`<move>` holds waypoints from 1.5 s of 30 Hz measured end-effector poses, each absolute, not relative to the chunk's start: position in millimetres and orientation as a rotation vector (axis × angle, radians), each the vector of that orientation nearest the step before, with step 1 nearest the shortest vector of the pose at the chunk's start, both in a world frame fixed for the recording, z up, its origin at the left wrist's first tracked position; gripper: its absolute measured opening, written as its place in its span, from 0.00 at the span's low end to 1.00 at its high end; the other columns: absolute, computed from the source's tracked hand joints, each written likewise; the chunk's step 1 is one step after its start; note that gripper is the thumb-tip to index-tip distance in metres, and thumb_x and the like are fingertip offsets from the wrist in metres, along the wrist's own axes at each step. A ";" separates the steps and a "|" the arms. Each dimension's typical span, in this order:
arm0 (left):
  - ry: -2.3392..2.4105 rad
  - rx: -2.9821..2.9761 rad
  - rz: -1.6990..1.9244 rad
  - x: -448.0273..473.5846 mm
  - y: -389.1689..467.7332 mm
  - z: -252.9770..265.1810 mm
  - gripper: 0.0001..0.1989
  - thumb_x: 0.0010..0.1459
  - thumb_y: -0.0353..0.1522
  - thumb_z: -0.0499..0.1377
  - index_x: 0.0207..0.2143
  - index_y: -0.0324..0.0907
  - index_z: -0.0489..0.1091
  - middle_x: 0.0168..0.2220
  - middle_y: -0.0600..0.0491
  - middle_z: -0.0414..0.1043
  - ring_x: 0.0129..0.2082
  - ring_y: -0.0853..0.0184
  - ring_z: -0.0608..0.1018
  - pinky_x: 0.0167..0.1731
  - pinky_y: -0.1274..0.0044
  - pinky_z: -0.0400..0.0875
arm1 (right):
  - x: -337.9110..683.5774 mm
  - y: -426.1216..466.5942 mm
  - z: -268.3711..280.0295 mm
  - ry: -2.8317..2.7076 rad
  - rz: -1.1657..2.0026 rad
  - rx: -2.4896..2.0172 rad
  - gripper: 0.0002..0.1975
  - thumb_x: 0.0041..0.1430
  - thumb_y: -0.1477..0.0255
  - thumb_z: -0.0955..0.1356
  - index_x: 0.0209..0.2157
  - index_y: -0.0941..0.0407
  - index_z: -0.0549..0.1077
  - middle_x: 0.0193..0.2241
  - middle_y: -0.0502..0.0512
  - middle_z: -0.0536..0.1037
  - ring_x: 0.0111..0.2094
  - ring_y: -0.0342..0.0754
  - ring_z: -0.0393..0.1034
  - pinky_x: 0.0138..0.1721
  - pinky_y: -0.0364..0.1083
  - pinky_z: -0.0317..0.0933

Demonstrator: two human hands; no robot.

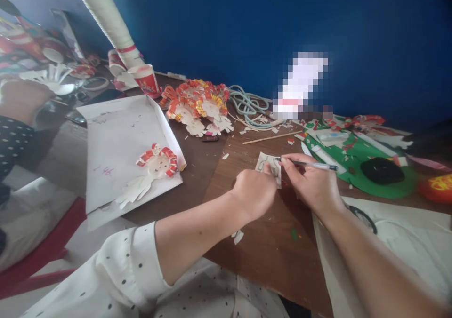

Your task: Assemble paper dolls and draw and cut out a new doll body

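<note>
A small white piece of paper (277,182) lies on the brown table, with a dark outline drawn on it. My left hand (256,193) is closed, its fingers curled under, and the thumb presses the paper against the tabletop. In my right hand (315,186) is a slim pen (319,165), pinched near its tip, which is at the paper's upper right edge. Part of the drawing is hidden behind my left thumb. Beyond my hands lies a thin wooden stick (271,137).
To the left, a white box lid (116,139) holds a paper figure with red-striped curls (157,162). Similar figures (201,104) are piled behind, near a coiled pale cable (247,104) and a paper cup (145,79). Green sheets (381,184) lie right. Another person's hand (26,94) is far left.
</note>
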State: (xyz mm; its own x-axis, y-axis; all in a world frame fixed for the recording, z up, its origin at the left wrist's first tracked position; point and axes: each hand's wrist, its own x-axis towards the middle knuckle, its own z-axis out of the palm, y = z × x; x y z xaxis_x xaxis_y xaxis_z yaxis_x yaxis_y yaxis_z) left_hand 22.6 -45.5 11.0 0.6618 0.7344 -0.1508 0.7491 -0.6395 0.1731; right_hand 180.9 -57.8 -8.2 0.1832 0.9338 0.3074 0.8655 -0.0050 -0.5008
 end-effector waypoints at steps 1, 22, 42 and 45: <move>1.204 2.660 -0.098 22.6 -45.5 11.0 0.30 0.57 0.25 0.52 0.61 0.23 0.55 0.32 0.40 0.78 0.28 0.59 0.80 0.22 0.74 0.68 | 181.0 -57.8 -7.8 -1.688 0.151 -1.873 0.16 0.60 0.59 0.64 0.39 0.54 0.78 0.32 0.55 0.82 0.30 0.51 0.77 0.30 0.46 0.66; 1.214 2.678 -0.089 21.8 -45.9 1.0 0.32 0.56 0.24 0.51 0.63 0.22 0.52 0.32 0.40 0.78 0.28 0.56 0.80 0.22 0.72 0.67 | 184.2 -59.6 -8.0 -1.579 0.193 -1.731 0.14 0.64 0.65 0.62 0.47 0.52 0.73 0.36 0.55 0.82 0.32 0.49 0.76 0.35 0.47 0.68; 1.378 2.527 0.278 8.6 -42.5 0.5 0.31 0.60 0.32 0.48 0.65 0.32 0.50 0.29 0.46 0.77 0.28 0.57 0.79 0.27 0.72 0.68 | 177.9 -50.8 -10.7 -1.277 0.715 -1.814 0.24 0.43 0.58 0.74 0.40 0.55 0.70 0.24 0.51 0.76 0.24 0.48 0.70 0.26 0.46 0.61; 1.510 2.313 0.486 5.1 -33.0 2.5 0.29 0.62 0.35 0.47 0.64 0.35 0.53 0.33 0.45 0.78 0.32 0.58 0.79 0.32 0.71 0.69 | 178.7 -51.9 -3.2 -1.160 0.853 -1.721 0.24 0.42 0.60 0.75 0.40 0.55 0.69 0.22 0.48 0.74 0.19 0.46 0.67 0.21 0.45 0.59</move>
State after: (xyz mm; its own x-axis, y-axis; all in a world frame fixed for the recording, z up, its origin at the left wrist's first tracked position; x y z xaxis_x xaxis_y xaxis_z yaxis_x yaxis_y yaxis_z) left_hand 5.1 -33.0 2.5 0.3780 0.9204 0.0998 0.8057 -0.3801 0.4543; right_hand 178.7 -51.9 -3.2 0.3317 0.9408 -0.0696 0.3462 -0.1900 -0.9187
